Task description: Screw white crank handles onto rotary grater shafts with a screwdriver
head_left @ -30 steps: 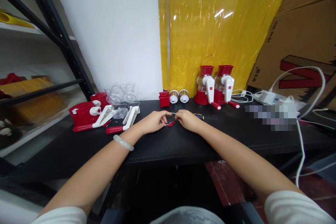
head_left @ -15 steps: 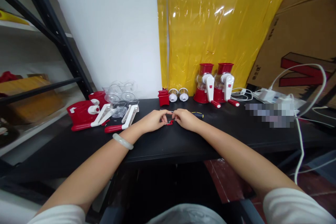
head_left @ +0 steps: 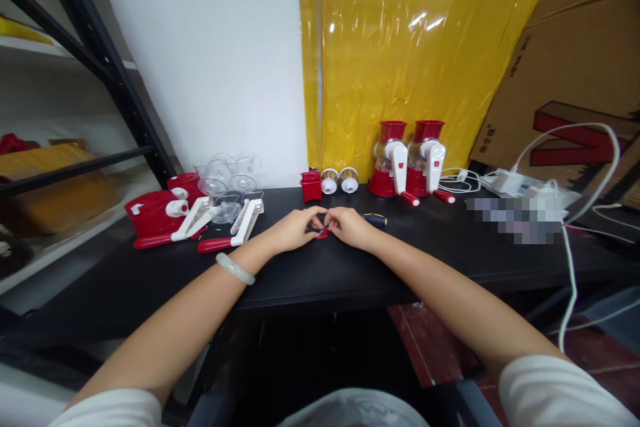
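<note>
My left hand (head_left: 296, 229) and my right hand (head_left: 350, 227) meet at the middle of the black table. Between their fingertips is a small red part (head_left: 323, 234) with a bit of metal on it. My left fingers pinch its left side, and my right fingertips close on its right side. Behind my right hand lies a screwdriver (head_left: 375, 219) with a black and yellow handle. Further back stand a red hopper piece (head_left: 311, 186) and two grater drums (head_left: 339, 181) with white ends.
Two red-and-white rotary graters (head_left: 391, 170) stand at the back right, near white cables (head_left: 570, 267). On the left are red bases (head_left: 155, 213), crank handles (head_left: 243, 228) and clear plastic parts (head_left: 227, 180). The black table's (head_left: 320, 280) front edge runs below my hands.
My right hand has shifted slightly left, its fingertips closer to my left hand. The small red part has moved a little to the left with them.
</note>
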A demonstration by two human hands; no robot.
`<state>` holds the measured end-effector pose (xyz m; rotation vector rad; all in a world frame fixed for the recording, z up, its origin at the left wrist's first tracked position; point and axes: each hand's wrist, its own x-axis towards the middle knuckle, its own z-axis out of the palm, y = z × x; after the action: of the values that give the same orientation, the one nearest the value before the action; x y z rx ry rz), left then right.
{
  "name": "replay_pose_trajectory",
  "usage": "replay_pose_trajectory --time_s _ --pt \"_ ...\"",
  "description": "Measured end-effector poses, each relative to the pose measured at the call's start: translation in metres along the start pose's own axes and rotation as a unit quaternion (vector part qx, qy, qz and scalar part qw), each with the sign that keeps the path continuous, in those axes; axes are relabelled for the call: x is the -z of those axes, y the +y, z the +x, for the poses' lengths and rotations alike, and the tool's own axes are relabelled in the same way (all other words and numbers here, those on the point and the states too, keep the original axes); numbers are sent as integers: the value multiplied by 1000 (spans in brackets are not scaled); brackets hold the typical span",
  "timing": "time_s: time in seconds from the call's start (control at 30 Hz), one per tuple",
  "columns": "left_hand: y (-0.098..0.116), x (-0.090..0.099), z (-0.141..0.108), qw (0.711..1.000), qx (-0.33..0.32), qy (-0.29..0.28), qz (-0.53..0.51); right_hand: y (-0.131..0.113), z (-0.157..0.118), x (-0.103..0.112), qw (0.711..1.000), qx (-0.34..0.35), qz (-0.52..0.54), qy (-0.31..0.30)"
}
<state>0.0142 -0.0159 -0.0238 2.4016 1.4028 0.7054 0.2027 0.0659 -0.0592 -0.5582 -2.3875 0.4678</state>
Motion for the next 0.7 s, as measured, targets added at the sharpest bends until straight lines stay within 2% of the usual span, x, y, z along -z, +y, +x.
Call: replay_pose_trajectory --time_s 0.13,0.3,0.53,0.7 --pt "-1 0 0 1000 -2 -7 -21 -3 0 1 999 -21 30 -5" --pt "-3 -1 -1 999 -2 -9 -48 -7 0 3 1000 -11 27 -4" --pt "2 -1 0 999 -4 17 -31 -5 -1 5 1000 -4 15 17" --pt "9 3 -4 999 -27 -30 -3 -7 -2 8 999 -8 25 28"
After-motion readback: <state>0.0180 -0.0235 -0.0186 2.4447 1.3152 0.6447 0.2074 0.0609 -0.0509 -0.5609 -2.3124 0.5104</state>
